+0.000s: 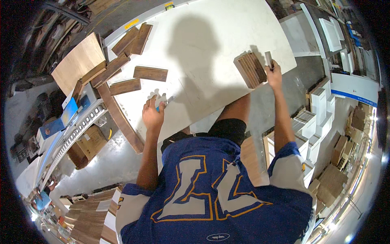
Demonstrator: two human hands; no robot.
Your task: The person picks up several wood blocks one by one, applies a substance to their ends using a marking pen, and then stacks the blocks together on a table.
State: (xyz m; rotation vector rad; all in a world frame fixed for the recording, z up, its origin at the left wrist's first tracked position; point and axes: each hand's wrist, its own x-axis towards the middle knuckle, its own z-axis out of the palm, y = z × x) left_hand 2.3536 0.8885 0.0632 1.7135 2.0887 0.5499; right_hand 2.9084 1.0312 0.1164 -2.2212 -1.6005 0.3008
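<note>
Standing at white workbench (211, 53) in cluttered workshop; left hand (152, 116) pinching small blue object, right hand (274, 75) gripping wood strip (268, 59).

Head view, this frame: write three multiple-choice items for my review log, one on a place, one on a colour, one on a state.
1. Where does the stack of wood pieces by the right hand lie?
A. On the floor
B. On the white table near its right edge
C. On the large board at the left

2. What colour is the table top?
A. White
B. Green
C. Black

3. What is the right hand doing?
A. Hanging free beside the body
B. Lying flat and open on the table
C. Gripping a small upright piece beside the stack

Answers:
1 B, the stack rests on the white top close to its right edge.
2 A, the bare surface between the wood pieces is white.
3 C, the fingers close round the small piece, which stands just right of the stack.
</note>
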